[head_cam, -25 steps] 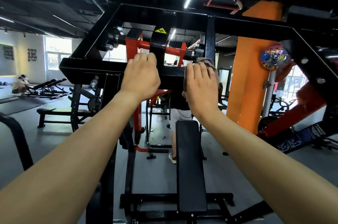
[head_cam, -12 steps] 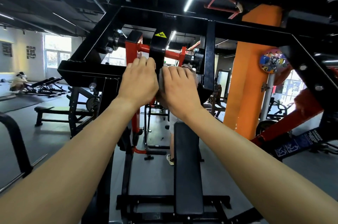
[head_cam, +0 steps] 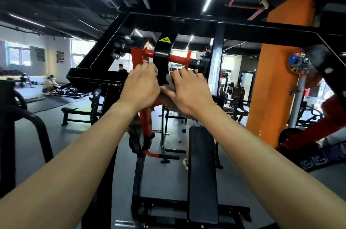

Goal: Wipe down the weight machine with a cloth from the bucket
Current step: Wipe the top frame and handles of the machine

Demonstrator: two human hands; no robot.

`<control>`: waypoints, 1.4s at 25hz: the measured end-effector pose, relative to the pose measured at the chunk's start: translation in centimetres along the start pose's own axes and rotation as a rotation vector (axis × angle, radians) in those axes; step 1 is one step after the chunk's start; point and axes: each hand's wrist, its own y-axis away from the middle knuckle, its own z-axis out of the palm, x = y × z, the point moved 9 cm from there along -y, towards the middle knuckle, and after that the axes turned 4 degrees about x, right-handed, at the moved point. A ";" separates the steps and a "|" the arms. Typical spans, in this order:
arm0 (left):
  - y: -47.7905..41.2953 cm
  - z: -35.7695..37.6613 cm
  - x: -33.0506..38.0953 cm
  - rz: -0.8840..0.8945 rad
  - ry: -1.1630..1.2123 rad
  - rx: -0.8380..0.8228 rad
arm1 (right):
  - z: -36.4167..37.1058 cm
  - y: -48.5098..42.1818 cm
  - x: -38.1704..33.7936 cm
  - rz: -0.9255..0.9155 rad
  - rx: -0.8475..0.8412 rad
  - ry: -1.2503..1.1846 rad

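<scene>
The weight machine (head_cam: pixel 215 28) is a black steel frame with a red pivot bar (head_cam: pixel 177 58) and a black padded bench (head_cam: pixel 202 168) below it. Both my arms reach up to its horizontal crossbar (head_cam: pixel 89 78). My left hand (head_cam: pixel 140 86) rests over the bar by the red upright, its fingers curled over the top. A grey-brown cloth (head_cam: pixel 169 81) is bunched against the black centre plate, and my right hand (head_cam: pixel 187 92) presses it there with its fingers spread over it. Most of the cloth is hidden under that hand. No bucket is in view.
An orange pillar (head_cam: pixel 277 86) stands at the right, with a red machine arm (head_cam: pixel 318 127) beyond it. A flat bench (head_cam: pixel 74 110) and a curved black bar (head_cam: pixel 33 122) are at the left. A person (head_cam: pixel 49 84) crouches far left. Grey floor surrounds the machine.
My right hand has slid the cloth left along the crossbar, from beside the black upright to the centre plate next to my left hand. My left hand has stayed on the bar.
</scene>
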 end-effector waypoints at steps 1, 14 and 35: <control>-0.1 0.0 0.0 -0.014 0.001 -0.012 | -0.4 0.8 0.6 0.042 0.050 0.009; 0.4 -3.8 -2.9 -0.263 0.147 -0.186 | -0.1 0.6 -2.5 0.200 0.089 -0.108; 3.6 -6.6 -17.5 -0.099 0.118 0.046 | 0.2 -8.0 -18.4 0.161 0.014 -0.136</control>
